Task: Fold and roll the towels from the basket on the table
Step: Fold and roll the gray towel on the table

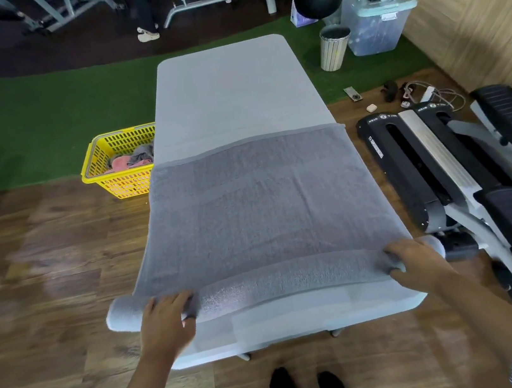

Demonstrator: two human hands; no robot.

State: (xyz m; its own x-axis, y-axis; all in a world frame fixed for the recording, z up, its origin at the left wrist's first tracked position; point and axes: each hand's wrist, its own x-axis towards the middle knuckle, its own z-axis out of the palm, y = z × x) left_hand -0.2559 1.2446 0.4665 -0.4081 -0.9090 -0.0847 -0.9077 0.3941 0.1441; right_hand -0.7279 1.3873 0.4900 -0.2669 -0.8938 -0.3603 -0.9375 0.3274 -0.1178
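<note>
At the left of the frame, a little above the middle, a yellow basket (117, 163) stands on the floor where the green turf meets the wood boards. It is just beside the left edge of the table (232, 91). Inside it lie crumpled cloths, one pink (118, 164) and one grey (142, 153).

The table is long and pale grey, and it runs from the lower centre of the frame up to the upper centre. A grey towel (256, 203) is spread flat over its near half, and the far hem crosses the table about at the middle. The near end of the towel is already rolled into a thick tube that lies across the table near its lower edge, and both ends of the roll reach slightly over the table sides.

In the lower left part, the left hand (167, 320) rests on top of the roll near its left end. The fingers are spread and bent over the cloth, so the hand grasps the roll. It has a dark ring on one finger.

In the lower right part, the right hand (416, 264) lies on the right end of the roll with the fingers curled over it in the same way.

At the right of the frame, black and grey exercise equipment (443, 166) lies on the wood floor, well apart from the towel.
</note>
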